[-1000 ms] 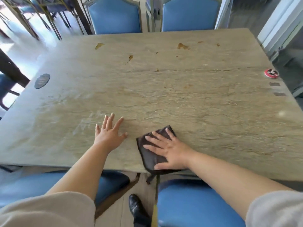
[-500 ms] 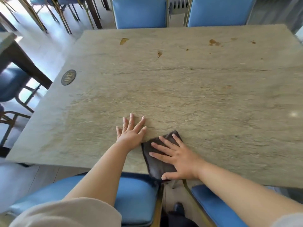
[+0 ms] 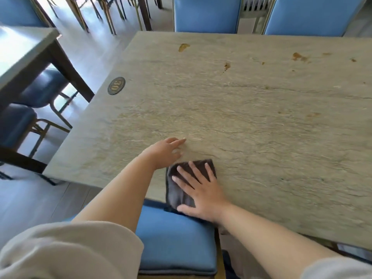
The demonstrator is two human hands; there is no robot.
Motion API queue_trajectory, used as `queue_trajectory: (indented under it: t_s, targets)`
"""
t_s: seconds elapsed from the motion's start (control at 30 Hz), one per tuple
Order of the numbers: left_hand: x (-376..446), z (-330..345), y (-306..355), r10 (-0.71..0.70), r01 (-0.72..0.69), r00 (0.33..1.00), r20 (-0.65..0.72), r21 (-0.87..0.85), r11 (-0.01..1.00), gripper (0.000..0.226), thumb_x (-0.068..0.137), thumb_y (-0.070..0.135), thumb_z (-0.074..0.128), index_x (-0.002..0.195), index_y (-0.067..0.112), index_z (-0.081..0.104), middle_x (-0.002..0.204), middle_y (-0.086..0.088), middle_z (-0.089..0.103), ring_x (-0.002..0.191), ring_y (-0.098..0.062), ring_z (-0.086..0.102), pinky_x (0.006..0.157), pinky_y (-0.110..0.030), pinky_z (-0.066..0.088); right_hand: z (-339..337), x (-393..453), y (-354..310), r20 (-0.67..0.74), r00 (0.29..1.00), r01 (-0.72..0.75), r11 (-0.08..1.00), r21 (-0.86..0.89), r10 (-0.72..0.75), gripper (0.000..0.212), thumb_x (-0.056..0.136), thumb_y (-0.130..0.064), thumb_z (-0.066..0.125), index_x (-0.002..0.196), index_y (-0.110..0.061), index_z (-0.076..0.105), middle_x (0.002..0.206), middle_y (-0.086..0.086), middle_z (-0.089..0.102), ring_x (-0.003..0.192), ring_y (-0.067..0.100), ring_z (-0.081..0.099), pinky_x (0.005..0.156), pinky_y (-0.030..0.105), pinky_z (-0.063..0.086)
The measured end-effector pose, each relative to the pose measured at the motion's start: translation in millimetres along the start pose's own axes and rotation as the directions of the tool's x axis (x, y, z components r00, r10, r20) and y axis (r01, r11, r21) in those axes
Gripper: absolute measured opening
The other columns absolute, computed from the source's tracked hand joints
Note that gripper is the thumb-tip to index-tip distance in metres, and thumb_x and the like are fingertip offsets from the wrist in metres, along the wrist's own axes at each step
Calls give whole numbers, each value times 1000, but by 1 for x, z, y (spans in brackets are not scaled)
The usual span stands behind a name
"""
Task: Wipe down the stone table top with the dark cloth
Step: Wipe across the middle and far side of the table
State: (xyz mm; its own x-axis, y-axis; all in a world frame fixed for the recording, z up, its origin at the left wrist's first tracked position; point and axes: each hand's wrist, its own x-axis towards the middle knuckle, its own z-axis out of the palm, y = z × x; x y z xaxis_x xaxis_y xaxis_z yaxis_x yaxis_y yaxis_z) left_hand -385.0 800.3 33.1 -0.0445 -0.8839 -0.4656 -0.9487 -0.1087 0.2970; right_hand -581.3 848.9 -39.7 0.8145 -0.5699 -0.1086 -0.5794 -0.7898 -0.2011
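Note:
The stone table top [image 3: 251, 117] fills most of the view, grey-beige with brown stains near its far side. A folded dark cloth [image 3: 178, 191] lies at the near edge and hangs slightly over it. My right hand [image 3: 199, 193] presses flat on the cloth with fingers spread. My left hand [image 3: 166, 152] rests on the bare stone just left of the cloth, fingers pointing right and slightly blurred, holding nothing.
A round dark plaque marked 30 [image 3: 116, 85] sits near the table's left edge. Blue chairs stand at the far side [image 3: 206, 14] and at the near side under my arms [image 3: 175, 244]. Another table [image 3: 22, 55] with chairs stands to the left.
The view has swung left and the table's left edge has come into sight. My left hand has turned, fingers now pointing right. My right hand stays flat on the cloth at the near edge.

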Motion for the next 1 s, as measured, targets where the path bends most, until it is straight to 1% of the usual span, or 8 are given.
queue_trajectory:
  t_s: [0.13, 0.2, 0.27, 0.37, 0.6, 0.73, 0.83, 1.0]
  targets:
    - [4, -14, -68, 34, -33, 999, 1, 276, 961, 65, 99, 48, 40, 153, 41, 4, 163, 8, 1, 150, -16, 0, 120, -44, 6, -14, 29, 38, 36, 994, 104, 994, -41, -103, 82, 77, -86, 8, 149, -47, 8, 160, -14, -2, 147, 18, -12, 115, 50, -15]
    - [5, -20, -101, -1, 8, 1000, -24, 270, 963, 67, 98, 49, 40, 152, 44, 0, 163, 8, -8, 150, -18, -9, 121, -48, 0, -18, 56, 42, -71, 971, -227, 974, 1, 227, 87, 73, -88, -2, 149, -47, 10, 160, -13, 0, 149, 19, -4, 115, 51, -12]
    - [6, -22, -131, -13, 31, 997, -77, 242, 970, 68, 98, 52, 39, 151, 46, -3, 162, 7, -14, 149, -19, -14, 120, -51, -3, -18, 86, 30, -117, 813, -572, 820, 27, 570, 82, 78, -84, 7, 149, -44, 8, 161, -11, -2, 149, 21, -5, 113, 51, -12]
    - [1, -23, -173, -16, 42, 992, -124, 209, 977, 68, 97, 57, 33, 150, 47, -9, 160, 7, -22, 147, -17, -20, 119, -51, -9, -18, 128, -6, -16, 656, -754, 656, 33, 754, 80, 85, -76, 20, 150, -38, -6, 160, -7, -15, 146, 26, -20, 110, 57, -16]
    - [-16, -29, -269, -132, 138, 990, -46, 161, 977, 69, 88, 76, 19, 143, 56, -17, 154, 14, -34, 142, -16, -33, 111, -59, -20, 0, 184, -130, 103, 978, -179, 984, -12, 179, 82, 81, -77, 15, 150, -39, -10, 159, -7, -21, 141, 26, -31, 111, 60, -15]
    - [-11, -26, -275, -120, 122, 992, -37, 91, 988, 56, 94, 66, 15, 140, 62, -17, 152, 16, -36, 140, -13, -35, 109, -62, -21, -2, 184, -106, 104, 984, 155, 984, -92, -145, 75, 83, -79, 19, 148, -46, 0, 161, -11, -7, 147, 21, -15, 114, 49, -16]
    - [-10, -28, -279, -110, 110, 994, -15, 16, 994, 50, 95, 64, 9, 139, 63, -14, 153, 17, -35, 139, -11, -35, 109, -59, -23, -5, 196, -78, -32, 981, -193, 980, -48, 192, 76, 80, -83, 8, 147, -49, 5, 160, -12, -2, 148, 18, -7, 117, 55, -1]
    - [-11, -25, -279, -102, 102, 994, -28, -11, 995, 56, 87, 75, 4, 140, 64, -12, 150, 21, -36, 138, -9, -37, 108, -59, -25, -13, 243, -84, -10, 602, -796, 601, 71, 798, 77, 84, -78, 16, 150, -43, -3, 160, -8, -14, 147, 22, -16, 113, 54, -12]
